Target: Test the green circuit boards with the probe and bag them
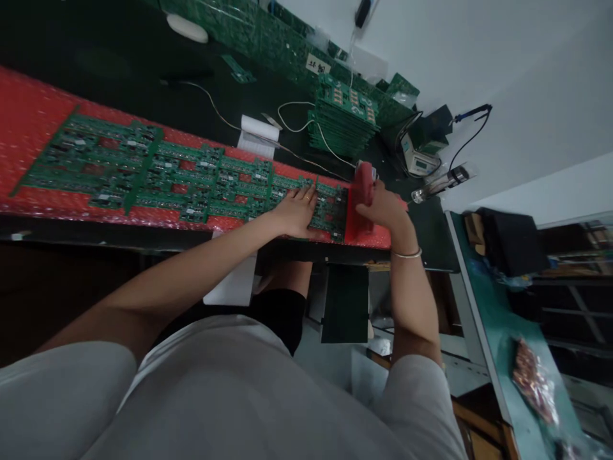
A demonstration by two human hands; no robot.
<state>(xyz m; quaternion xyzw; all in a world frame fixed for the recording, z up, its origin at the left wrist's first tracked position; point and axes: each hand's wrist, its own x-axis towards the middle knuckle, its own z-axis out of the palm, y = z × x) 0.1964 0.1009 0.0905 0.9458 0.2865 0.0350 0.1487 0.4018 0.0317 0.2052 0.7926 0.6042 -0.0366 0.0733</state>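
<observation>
A row of green circuit boards [168,167] lies on a long strip of red bubble wrap [29,118] along the table's front edge. My left hand [297,211] rests flat on the boards near the right part of the row, fingers stretched out, a ring on one finger. At the right end of the strip, my right hand [384,207] is closed on a raised red fold of the bubble wrap. Part of this fold is blurred, and some of my right fingers are hidden behind it.
Behind the strip stand a tall stack of green boards [342,121] and a white paper roll [260,128] with a thin cable across it. A white oval object [187,29] lies at the back left. A soldering station [421,156] is at the back right, near a side bench [502,319].
</observation>
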